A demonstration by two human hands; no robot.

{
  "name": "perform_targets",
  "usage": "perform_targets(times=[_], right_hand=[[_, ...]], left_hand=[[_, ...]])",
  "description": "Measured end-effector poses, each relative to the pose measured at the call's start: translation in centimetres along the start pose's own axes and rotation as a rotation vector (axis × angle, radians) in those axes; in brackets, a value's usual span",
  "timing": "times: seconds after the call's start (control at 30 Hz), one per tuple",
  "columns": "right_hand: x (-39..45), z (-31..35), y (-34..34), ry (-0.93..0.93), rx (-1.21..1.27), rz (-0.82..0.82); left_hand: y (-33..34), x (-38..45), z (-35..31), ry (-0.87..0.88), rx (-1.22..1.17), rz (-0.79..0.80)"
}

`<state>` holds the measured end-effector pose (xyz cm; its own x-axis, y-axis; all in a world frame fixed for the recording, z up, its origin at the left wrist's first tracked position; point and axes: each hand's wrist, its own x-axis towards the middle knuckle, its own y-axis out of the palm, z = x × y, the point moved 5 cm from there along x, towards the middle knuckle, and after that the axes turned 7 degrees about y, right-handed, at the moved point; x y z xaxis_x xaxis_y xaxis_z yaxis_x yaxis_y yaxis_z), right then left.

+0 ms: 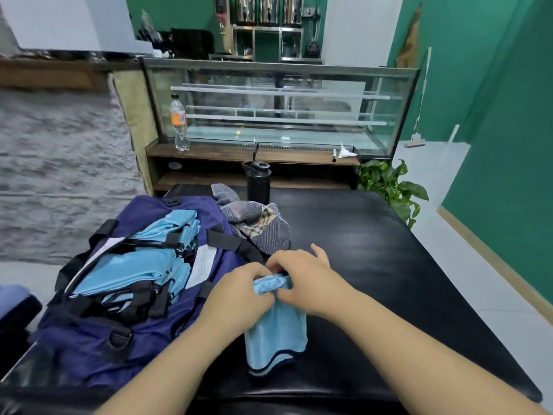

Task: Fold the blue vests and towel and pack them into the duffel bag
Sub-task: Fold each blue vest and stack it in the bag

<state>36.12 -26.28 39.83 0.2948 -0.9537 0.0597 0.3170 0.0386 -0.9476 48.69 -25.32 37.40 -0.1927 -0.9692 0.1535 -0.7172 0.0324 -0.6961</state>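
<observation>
Both hands, left [239, 290] and right [311, 280], fingers pinched on top edge of light-blue mesh vest [276, 333], folded narrow on black padded counter [374, 250] beside open navy fabric duffel bag [125, 342]. Keep edges aligned w/ grip tight, fold once more toward self, then stack on vests already packed; crumpled grey striped towel [257, 226] left behind bag.

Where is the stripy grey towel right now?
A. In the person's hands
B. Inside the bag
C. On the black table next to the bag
C: the towel lies crumpled on the black table beside the duffel bag, while both hands hold a blue vest.
</observation>
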Motion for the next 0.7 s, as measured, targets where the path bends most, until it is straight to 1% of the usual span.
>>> perform_targets(times=[0.1, 0.2, 0.27, 0.33, 0.37, 0.47, 0.53, 0.63, 0.7], right_hand=[[0.1, 0.9, 0.2, -0.046, -0.078, 0.017], [0.5, 2.0, 0.4, -0.092, -0.061, 0.017], [1.0, 2.9, 0.1, -0.093, 0.045, 0.003], [1.7, 3.8, -0.2, -0.052, 0.215, 0.000], [2.1, 4.1, -0.4, -0.022, 0.295, -0.006], [3.5, 4.8, -0.3, 0.092, 0.519, -0.008], [4.7, 4.9, 0.1, 0.148, 0.610, -0.017], [6.4, 5.1, 1.3, 0.256, 0.759, 0.005], [7.2, 5.7, 2.7, 0.317, 0.810, 0.060]], left_hand=[[-1.5, -0.5, 0.9, 0.016, -0.133, 0.006], [-3.0, -0.8, 1.7, 0.040, -0.213, -0.097], [-4.1, -1.0, 2.4, 0.031, -0.320, -0.163], [-4.9, -1.1, 3.2, 0.000, -0.392, -0.157], [-5.1, -1.1, 3.8, -0.010, -0.363, -0.120], [-5.8, -1.6, 5.9, -0.023, -0.177, 0.011], [-7.0, -2.3, 7.3, -0.059, -0.140, 0.070], [-10.4, -2.5, 9.4, -0.132, -0.128, 0.064], [-12.8, -2.4, 11.0, -0.190, -0.212, 0.015]])
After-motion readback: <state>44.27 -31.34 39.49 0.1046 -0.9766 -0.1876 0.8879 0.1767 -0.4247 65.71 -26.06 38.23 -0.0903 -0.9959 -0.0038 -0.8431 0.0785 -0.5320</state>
